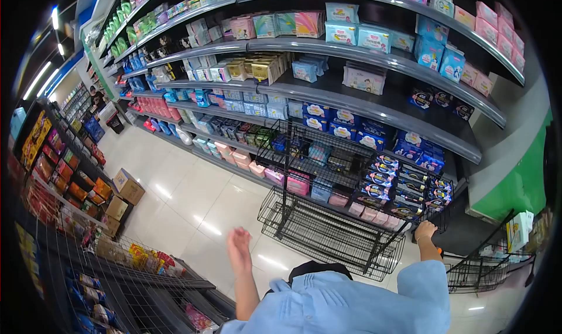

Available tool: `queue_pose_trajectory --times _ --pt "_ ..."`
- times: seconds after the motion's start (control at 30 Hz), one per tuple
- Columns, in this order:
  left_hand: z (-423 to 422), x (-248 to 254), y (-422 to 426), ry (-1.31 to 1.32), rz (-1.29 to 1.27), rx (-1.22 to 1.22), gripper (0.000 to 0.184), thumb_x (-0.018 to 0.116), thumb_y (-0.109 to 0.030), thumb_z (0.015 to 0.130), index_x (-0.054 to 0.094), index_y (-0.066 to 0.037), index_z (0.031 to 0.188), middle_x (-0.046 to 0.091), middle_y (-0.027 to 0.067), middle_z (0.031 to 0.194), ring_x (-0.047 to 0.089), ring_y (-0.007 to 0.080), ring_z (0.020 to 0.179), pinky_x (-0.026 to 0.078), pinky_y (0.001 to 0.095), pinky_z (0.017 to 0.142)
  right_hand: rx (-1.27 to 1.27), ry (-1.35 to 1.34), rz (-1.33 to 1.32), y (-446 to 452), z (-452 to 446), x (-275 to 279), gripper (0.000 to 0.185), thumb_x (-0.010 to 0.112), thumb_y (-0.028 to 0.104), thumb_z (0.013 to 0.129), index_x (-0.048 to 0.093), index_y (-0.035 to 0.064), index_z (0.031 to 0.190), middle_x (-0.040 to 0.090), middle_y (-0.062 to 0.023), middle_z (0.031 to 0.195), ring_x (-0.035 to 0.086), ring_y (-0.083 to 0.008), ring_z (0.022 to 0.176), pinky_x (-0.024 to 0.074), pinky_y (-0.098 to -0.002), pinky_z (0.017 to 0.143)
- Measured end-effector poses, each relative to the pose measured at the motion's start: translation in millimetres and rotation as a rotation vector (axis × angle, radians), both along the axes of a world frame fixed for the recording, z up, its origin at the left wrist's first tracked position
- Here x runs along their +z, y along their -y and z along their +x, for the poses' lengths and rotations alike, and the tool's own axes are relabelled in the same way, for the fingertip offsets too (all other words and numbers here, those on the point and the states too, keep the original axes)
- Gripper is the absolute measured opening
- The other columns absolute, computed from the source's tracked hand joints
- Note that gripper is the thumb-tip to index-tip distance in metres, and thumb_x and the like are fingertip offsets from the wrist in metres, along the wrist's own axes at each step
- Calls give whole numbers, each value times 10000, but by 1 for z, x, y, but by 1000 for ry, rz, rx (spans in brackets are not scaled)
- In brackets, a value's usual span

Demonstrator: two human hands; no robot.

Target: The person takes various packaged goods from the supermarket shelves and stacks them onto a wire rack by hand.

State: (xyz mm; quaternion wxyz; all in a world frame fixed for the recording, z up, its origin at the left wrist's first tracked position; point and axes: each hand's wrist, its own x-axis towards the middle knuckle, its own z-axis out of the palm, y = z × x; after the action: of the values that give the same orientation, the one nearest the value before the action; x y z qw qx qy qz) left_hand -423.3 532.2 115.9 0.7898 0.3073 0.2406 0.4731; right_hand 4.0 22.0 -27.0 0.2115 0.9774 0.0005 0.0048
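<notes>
My left hand is held up over the floor left of a black wire rack, touching nothing. Its fingers are loosely bent and apart, slightly blurred. My right hand is closed on the right-hand end of the rack, at its upper basket. Rows of dark blue and black packs fill the right part of that upper basket, just beyond my right hand. The lower basket shows bare wire. Behind the rack, blue packs stand on the store shelf.
Long grey shelves with packaged goods run across the far side. Cardboard boxes stand on the tiled floor at left, near a snack display. Another wire rack is at right. A person is far down the aisle.
</notes>
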Motion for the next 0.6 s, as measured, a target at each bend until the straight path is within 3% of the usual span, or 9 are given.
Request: queue_pose_trajectory --times 0.07,0.17,0.27,0.33,0.43,0.6 --pt "4 122 25 228 338 -121 260 524 -327 938 538 -77 868 523 85 990 536 212 829 437 354 691 -14 -29 -16 -18 -18 28 409 553 332 853 603 20 1111 640 -159 1125 609 -301 1066 384 -515 994" --pt "2 215 64 723 813 -462 329 493 -365 939 569 -56 856 491 109 1062 479 236 863 393 356 740 -52 -76 18 -27 -26 44 544 582 425 823 569 4 1169 609 -173 1182 583 -305 1113 357 -523 1017" --pt "14 255 94 1086 937 -711 371 531 -417 902 613 -57 865 502 102 1060 464 226 846 379 341 675 -48 -117 35 -27 -24 49 553 566 459 840 582 12 1165 622 -153 1162 587 -303 1107 361 -527 1011" --pt "14 266 107 1171 866 -889 339 596 -385 871 638 -51 833 528 95 1098 495 213 767 387 327 579 -38 -138 23 -29 -24 53 545 555 475 847 596 28 1155 625 -138 1160 587 -303 1108 363 -532 1004" --pt "17 265 114 1303 707 -1155 372 654 -356 846 700 13 851 575 135 1167 555 219 685 416 321 535 -55 -121 47 -29 -23 48 509 560 478 838 628 68 1132 633 -116 1157 586 -295 1107 367 -537 979" --pt "33 278 113 1391 697 -1292 333 644 -321 847 697 7 822 596 125 1096 548 211 672 405 320 515 -69 -42 80 -24 -21 35 511 594 464 814 626 46 1105 645 -132 1123 591 -305 1094 370 -521 991"
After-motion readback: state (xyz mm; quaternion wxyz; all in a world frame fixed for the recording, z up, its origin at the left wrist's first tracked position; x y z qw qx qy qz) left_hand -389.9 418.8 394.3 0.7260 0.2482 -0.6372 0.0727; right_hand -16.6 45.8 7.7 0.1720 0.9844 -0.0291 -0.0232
